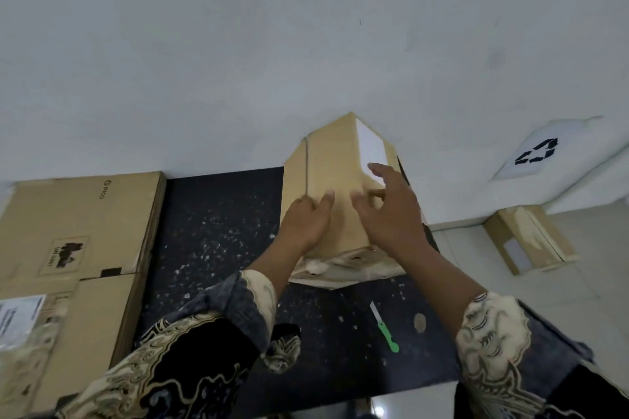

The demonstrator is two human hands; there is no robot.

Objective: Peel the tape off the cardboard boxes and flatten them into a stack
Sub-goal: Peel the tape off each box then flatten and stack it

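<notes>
The pale wall [238, 44] fills everything beyond the hands. Below it, under both forearms, lies a dark speckled mat [218, 231]; whether it covers the floor or a low surface cannot be told. Left of the left hand, flattened cardboard [81, 214] lies in overlapping sheets, one with a printed handling mark, the nearest with a white shipping label [18, 316].

Straight ahead of the hands a tall cardboard box [337, 167] stands on the mat, tilted away toward the wall, with a white label [371, 146] on its upper right face. Its near bottom end shows crumpled flaps and loose clear tape [340, 265].

The left hand [306, 221] rests on the box's left front edge, fingers laid along the seam and curled lightly against the cardboard. The right hand [388, 207] is spread over the box's right front face, fingers relaxed and apart, fingertips touching or just off the cardboard; it grips nothing. Both wrists come out of patterned cream-and-black sleeves [493, 333].

Well to the right of the right hand, a smaller cardboard box [531, 241] sits by the foot of the wall, and above it a white bag [544, 153] bears a black recycling symbol. Near the right forearm, on the mat, lies a small knife [384, 326] with a green handle, and just right of it a small round tan spot [419, 321].
</notes>
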